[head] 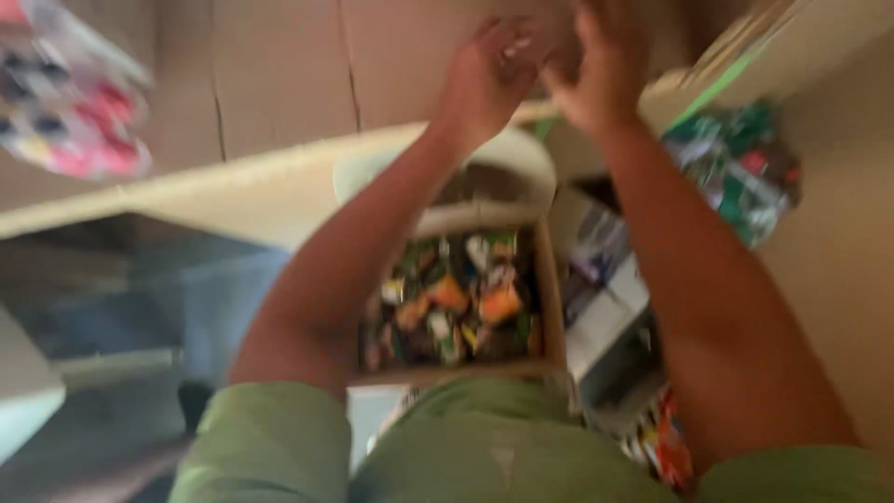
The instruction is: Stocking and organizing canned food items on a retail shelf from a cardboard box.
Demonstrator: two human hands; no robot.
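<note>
Reaching up together, the left hand [484, 79] and right hand [601, 65] met above an open brown cardboard box [551, 307] of colourful small packets [452, 303]; blur hid their grip and any contents.

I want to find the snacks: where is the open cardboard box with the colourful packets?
In the head view the cardboard box sits at lower centre, between the person's two raised forearms, just above the green shirt and below the left hand and right hand.

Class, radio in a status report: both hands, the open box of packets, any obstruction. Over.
Left hand and right hand raised together, grip blurred. Open brown cardboard box of colourful small packets below, untouched. Nothing between.
</note>
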